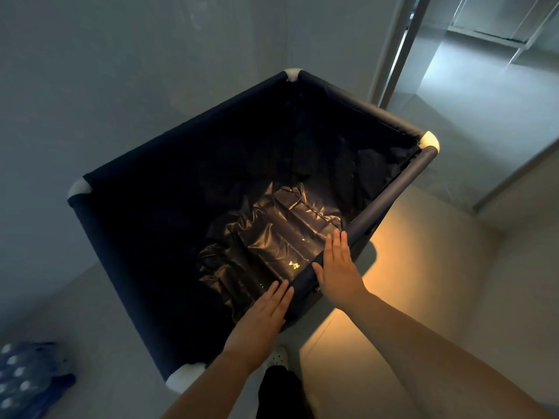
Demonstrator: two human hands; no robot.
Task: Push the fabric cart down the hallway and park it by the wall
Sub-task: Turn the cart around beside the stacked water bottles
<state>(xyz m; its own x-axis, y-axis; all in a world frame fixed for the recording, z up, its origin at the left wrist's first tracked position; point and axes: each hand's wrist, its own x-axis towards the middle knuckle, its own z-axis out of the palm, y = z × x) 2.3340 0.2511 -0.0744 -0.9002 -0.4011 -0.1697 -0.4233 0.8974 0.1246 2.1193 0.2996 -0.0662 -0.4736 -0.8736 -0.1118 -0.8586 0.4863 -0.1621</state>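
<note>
The dark navy fabric cart [390, 195] fills the middle of the view, square, with white corner joints on its padded rim. A crumpled black plastic bag [272, 237] lies at its bottom. My left hand [260, 319] rests flat on the near rim, fingers together and straight. My right hand [338, 267] lies flat on the same rim a little further along, fingers extended, not wrapped around the tube. The cart's far corner stands close to a grey wall [151, 71].
A doorway with a pale frame [390, 55] opens at the upper right onto a brighter tiled floor. A pack of water bottles in blue wrap [27, 379] sits on the floor at the lower left. My white shoe [279, 356] shows below the cart.
</note>
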